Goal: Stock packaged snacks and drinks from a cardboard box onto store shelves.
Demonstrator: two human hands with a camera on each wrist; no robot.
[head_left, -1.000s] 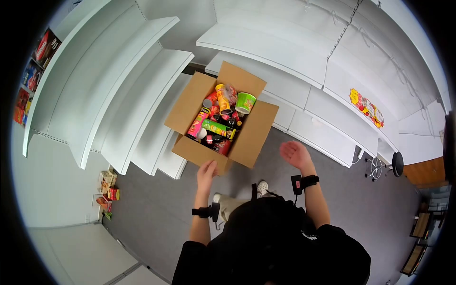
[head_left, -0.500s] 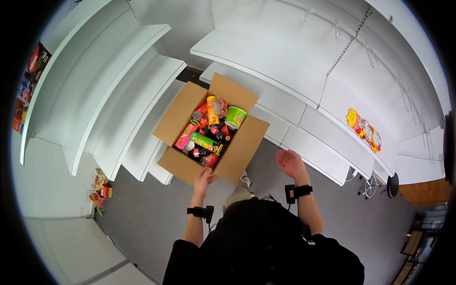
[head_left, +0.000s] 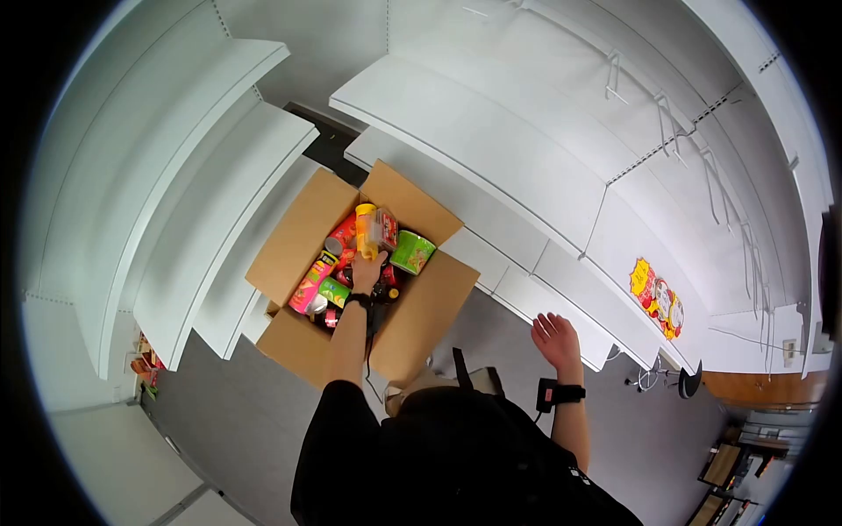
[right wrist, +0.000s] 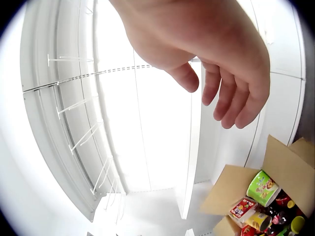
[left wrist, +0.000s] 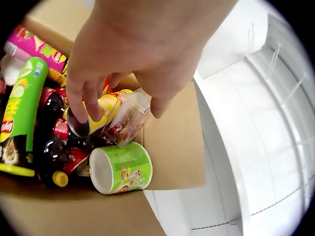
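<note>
A cardboard box [head_left: 425, 307] stands with its flaps open, full of packaged food. My left hand [head_left: 365, 272] reaches into it, palm down, its fingers and thumb spread apart. In the left wrist view the fingertips overlap the near end of a yellow chip canister [left wrist: 109, 102], and the thumb is beside a clear plastic container [left wrist: 129, 119] with red contents. Close by lie a green tub [left wrist: 129, 168], a green chip canister [left wrist: 22, 108], a pink canister [left wrist: 37, 44] and dark bottles with red labels [left wrist: 53, 153]. My right hand [head_left: 557, 342] hangs in the air right of the box, holding nothing.
White shelves [head_left: 474, 149] rise behind the box, and more shelves [head_left: 202, 175] stand on the left. A red and yellow sign [head_left: 656, 298] lies on the right shelf. Wire hooks [head_left: 667, 127] project from the back panel. A stool [head_left: 689, 380] stands at the right.
My left hand has moved from the box's near flap forward into the box, over the yellow canister. The right hand stays raised at the right. The head view has shifted, with the box now further left.
</note>
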